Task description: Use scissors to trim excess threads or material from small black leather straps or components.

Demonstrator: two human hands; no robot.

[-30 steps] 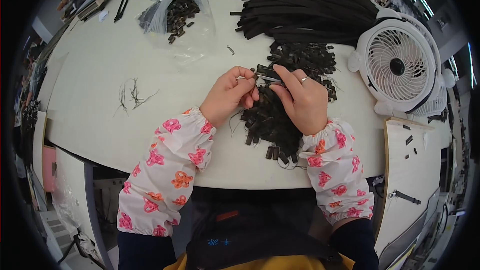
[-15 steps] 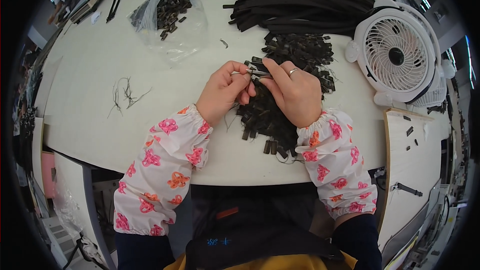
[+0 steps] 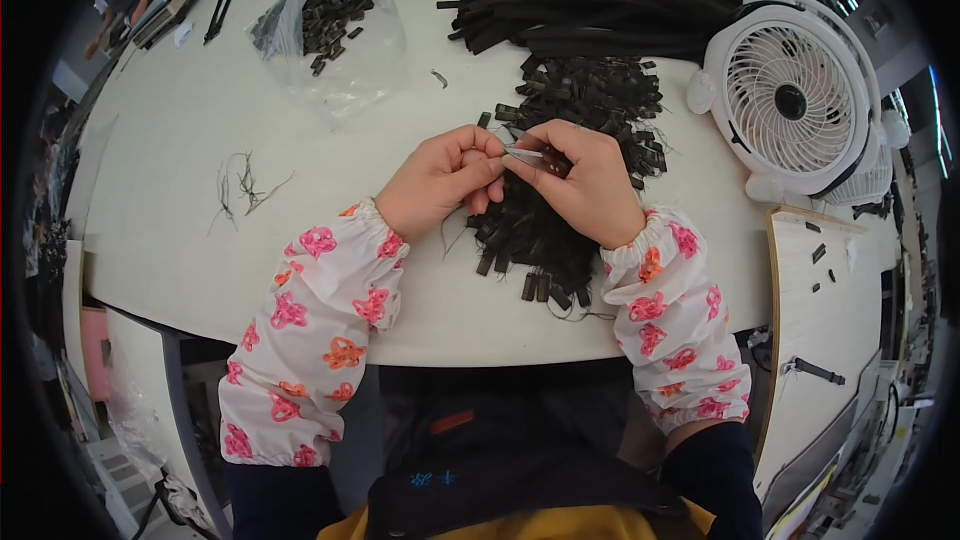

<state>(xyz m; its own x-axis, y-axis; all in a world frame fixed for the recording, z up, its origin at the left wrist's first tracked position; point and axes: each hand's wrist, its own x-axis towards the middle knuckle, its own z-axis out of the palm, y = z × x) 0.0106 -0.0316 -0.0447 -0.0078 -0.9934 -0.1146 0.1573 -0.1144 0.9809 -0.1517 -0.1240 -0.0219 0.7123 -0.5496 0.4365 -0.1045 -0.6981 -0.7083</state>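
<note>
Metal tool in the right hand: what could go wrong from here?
The metal tool in the right hand has its tip close to the fingers of the left hand, so a slip might nick one. The right sleeve lies beside the black pile, so shifting that arm could scatter loose pieces.

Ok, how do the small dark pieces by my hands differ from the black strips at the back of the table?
The small dark pieces are short; the black strips are long. The pieces lie in a jumbled heap, partly hidden by your right hand; the strips lie roughly side by side, beyond it. Both rest on the white table.
</note>
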